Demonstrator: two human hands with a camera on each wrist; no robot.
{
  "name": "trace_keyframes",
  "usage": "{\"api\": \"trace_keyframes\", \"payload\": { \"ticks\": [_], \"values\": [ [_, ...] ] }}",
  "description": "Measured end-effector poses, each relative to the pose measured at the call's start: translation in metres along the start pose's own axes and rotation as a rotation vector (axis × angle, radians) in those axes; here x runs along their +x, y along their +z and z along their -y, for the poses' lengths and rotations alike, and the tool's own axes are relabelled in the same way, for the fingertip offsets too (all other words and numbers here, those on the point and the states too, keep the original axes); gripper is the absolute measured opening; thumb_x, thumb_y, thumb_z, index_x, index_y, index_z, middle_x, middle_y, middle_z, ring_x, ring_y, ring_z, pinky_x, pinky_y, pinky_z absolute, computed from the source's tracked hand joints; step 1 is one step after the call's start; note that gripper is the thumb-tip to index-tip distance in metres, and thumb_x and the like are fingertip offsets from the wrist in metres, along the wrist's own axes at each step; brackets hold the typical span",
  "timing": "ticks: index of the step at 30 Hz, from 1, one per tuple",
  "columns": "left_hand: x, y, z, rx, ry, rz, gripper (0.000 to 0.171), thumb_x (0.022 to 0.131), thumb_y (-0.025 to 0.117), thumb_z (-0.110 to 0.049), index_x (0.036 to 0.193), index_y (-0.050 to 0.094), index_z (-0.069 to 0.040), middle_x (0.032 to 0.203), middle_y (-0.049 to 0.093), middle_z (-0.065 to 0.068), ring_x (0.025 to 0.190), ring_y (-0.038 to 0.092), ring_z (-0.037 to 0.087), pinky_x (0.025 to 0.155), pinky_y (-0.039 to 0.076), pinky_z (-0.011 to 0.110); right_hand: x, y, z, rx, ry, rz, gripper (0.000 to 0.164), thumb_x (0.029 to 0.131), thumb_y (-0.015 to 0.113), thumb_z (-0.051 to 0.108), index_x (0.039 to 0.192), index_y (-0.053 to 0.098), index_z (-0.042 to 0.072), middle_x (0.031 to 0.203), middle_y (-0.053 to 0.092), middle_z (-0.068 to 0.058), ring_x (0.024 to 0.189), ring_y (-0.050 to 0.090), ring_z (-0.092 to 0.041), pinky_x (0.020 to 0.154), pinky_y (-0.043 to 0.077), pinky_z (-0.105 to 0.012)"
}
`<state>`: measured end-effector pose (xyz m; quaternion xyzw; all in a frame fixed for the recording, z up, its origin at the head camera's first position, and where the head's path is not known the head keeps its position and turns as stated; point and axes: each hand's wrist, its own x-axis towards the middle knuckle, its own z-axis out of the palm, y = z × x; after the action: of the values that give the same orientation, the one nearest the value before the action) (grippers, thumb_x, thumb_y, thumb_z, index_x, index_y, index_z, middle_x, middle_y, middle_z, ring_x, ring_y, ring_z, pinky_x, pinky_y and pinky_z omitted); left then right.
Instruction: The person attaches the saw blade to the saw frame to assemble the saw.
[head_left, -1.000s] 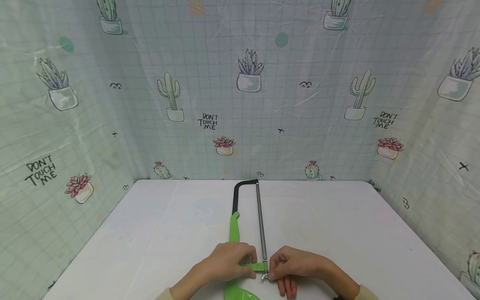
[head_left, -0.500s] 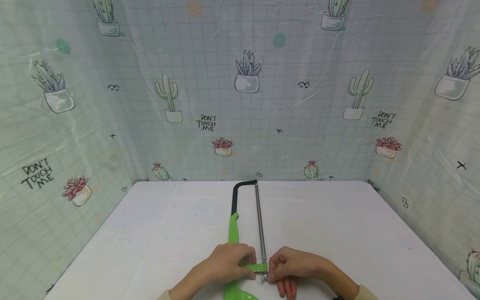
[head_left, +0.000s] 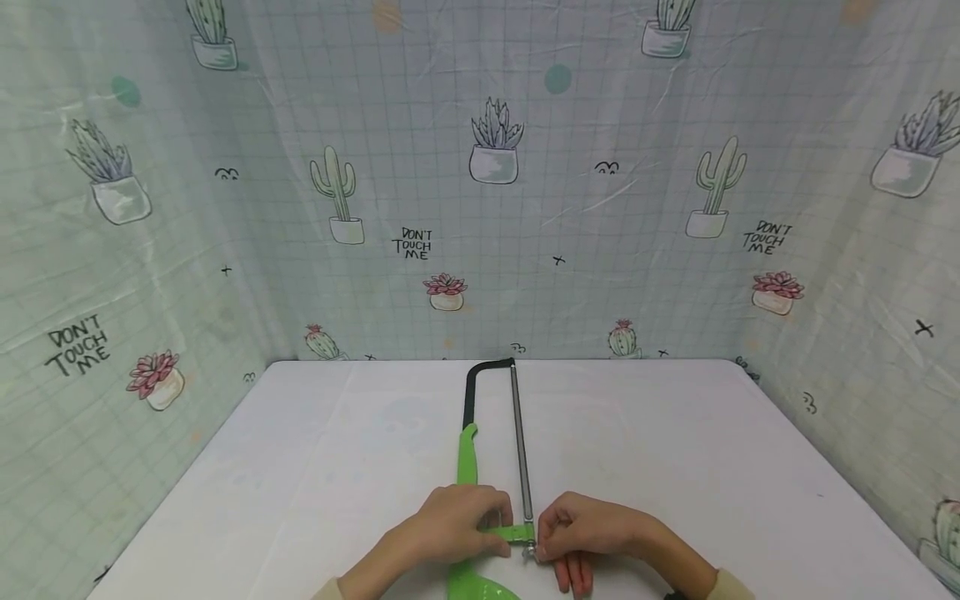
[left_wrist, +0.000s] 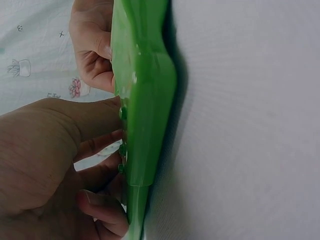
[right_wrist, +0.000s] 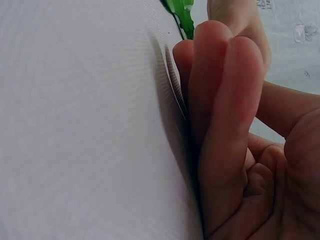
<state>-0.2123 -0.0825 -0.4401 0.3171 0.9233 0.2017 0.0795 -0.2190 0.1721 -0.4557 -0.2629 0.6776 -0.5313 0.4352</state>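
Your left hand (head_left: 459,523) grips the saw (head_left: 467,458), seemingly steadying it against the table (head_left: 660,442), while your right hand (head_left: 588,527) pinches the wing nut (head_left: 528,553).

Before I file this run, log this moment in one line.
left hand: grips saw; right hand: at wing nut; saw: on table

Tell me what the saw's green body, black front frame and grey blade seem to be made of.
Green body: probably plastic, perhaps painted metal; glossy, with bright highlights on smooth curves. Black front frame: perhaps painted metal, slim and evenly dark; its finish is hard to tell. Grey blade: likely metal, dull grey, a thin straight strip.
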Motion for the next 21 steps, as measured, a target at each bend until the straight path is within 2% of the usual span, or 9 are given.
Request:
{"api": "trace_keyframes", "payload": {
  "ticks": [21],
  "values": [
    [0.0002, 0.0033, 0.0033, -0.004, 0.017, 0.0, 0.022, 0.082, 0.083, -0.046, 0.093, 0.069, -0.033, 0.08, 0.057, -0.022, 0.073, 0.051, -0.003, 0.066, 0.041, 0.021, -0.0009, 0.0014, 0.0022, -0.021, 0.027, -0.019, 0.011, 0.098, 0.067, 0.018, 0.094, 0.07, 0.008, 0.067, 0.071, 0.003, 0.05, 0.064, 0.0, 0.049, 0.05, -0.017]
  ]
}}
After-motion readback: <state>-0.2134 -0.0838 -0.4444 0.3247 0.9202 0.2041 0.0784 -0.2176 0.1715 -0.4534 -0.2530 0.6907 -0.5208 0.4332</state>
